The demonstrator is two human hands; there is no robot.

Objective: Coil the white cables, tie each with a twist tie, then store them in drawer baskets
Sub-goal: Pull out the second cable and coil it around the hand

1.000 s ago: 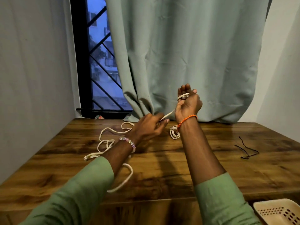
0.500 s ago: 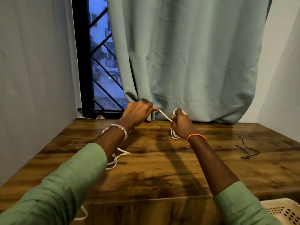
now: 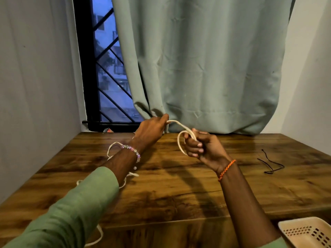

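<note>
Right hand [image 3: 202,147] clenches loops of the thin white cable [image 3: 181,126] above the brown wooden counter [image 3: 179,185]; left hand [image 3: 152,129] pinches its taut strand, slack trailing across the counter's left side.

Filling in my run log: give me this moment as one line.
step: coiling | right hand: grips white cable loops | left hand: pinches strand, taut | twist tie: untouched on table | basket: nothing visible inside

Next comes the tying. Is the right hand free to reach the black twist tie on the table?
Probably not yet: the right hand grips the cable coil. The path to the twist tie looks unobstructed.
</note>
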